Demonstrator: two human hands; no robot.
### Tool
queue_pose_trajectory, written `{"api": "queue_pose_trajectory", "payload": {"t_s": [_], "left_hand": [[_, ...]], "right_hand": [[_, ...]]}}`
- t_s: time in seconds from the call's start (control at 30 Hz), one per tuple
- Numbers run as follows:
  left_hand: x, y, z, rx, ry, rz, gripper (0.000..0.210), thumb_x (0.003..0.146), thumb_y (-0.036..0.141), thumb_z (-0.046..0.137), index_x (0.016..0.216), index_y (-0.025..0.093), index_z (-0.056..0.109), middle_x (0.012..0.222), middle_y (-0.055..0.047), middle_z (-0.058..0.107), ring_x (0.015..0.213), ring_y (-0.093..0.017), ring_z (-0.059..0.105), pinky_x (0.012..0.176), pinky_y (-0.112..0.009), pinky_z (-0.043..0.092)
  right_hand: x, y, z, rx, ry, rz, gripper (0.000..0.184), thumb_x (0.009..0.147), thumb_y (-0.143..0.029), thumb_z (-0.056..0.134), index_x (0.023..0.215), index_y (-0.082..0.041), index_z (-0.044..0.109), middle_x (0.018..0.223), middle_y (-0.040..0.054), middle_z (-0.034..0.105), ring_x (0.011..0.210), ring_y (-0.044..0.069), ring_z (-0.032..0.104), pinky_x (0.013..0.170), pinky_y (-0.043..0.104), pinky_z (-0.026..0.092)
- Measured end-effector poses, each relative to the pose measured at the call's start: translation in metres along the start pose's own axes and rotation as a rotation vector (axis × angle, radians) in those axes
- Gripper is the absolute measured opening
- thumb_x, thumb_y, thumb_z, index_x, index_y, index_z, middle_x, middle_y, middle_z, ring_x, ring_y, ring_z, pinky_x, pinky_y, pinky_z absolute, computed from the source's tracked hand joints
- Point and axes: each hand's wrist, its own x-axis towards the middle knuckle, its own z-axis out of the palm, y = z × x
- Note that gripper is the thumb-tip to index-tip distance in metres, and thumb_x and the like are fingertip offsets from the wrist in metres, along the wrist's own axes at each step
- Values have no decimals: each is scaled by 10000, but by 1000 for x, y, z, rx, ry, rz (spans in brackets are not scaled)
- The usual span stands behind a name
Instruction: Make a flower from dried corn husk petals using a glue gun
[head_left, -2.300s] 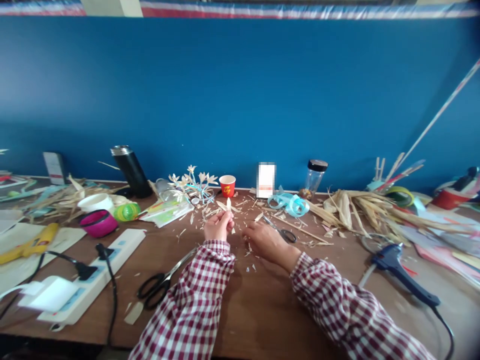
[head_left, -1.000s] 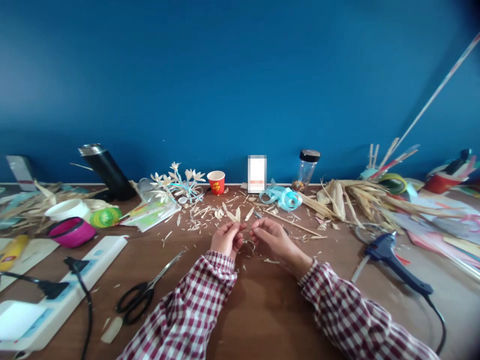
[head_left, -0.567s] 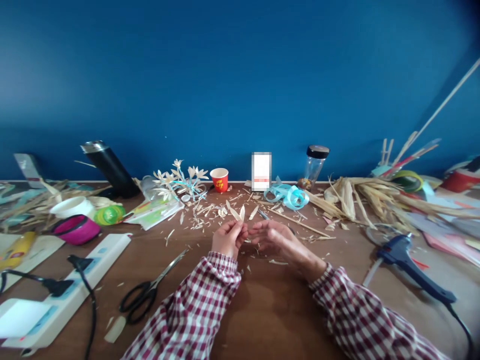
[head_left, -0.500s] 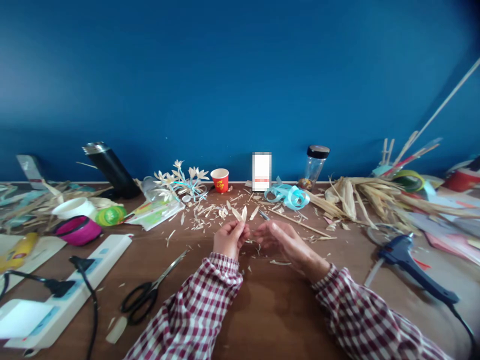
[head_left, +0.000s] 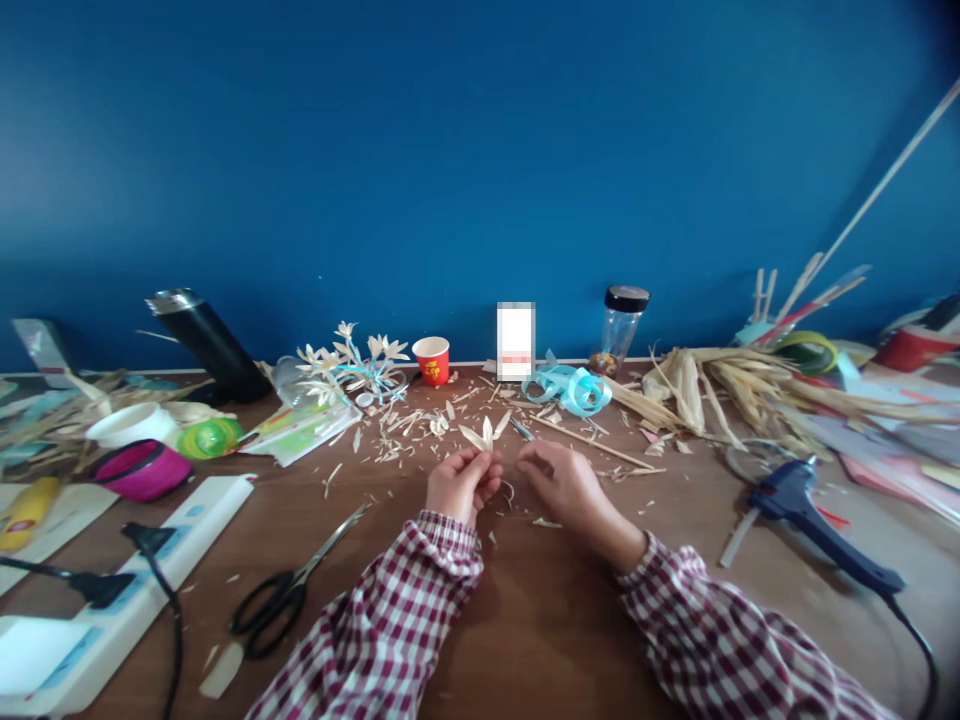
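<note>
**Husk petals take shape at a cluttered craft bench**

Deep blue wall behind, brown tabletop (head_left: 525,620) in front, strewn with pale trimmings. At its centre the person's left hand (head_left: 459,485), in a red-and-white checked sleeve, holds up a small cluster of husk petals (head_left: 480,436), its fingers (head_left: 480,468) pinched together on the base of the cluster so the pointed tips fan upward. Just right of the petals, the right hand (head_left: 562,483) rests near the wood with its fingers loosely curled, apart from the cluster; whether it holds anything cannot be told. Beyond the petals stand a red paper cup (head_left: 432,360), a spray of finished husk flowers (head_left: 349,362) and a coil of light blue ribbon (head_left: 568,387). Black-handled scissors (head_left: 289,588) lie left and nearer than the petals; a blue glue gun (head_left: 814,518) lies well off to their right, in front of a heap of dried husks (head_left: 720,385).
</note>
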Motion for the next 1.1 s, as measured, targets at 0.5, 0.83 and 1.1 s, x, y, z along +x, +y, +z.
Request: {"api": "queue_pose_trajectory", "payload": {"t_s": [0.5,0.83,1.1], "left_hand": [[-1,-5,-1,47,-48,40,96,664,109,736,727,81,669,629,-41,673,500,-65,595,506,-156,526],[0,-5,1,51,-33,50,62,677,82,717,710,88,665,614,-46,667,512,-75,599,498,-164,524],[1,-10,-1,136,-22,105,149,598,159,780,681,89,678,622,-53,682,523,-96,613,505,-182,534]], "right_hand": [[0,0,16,500,53,142,151,822,-297,522,804,-178,613,724,2,617,644,131,532,594,235,421],[1,-1,17,682,5,302,238,734,-396,628,757,-167,570,562,-36,551,458,86,451,433,205,353],[1,0,17,452,106,249,162,738,-318,609,718,-158,614,574,-1,603,492,112,500,466,217,384]]}}
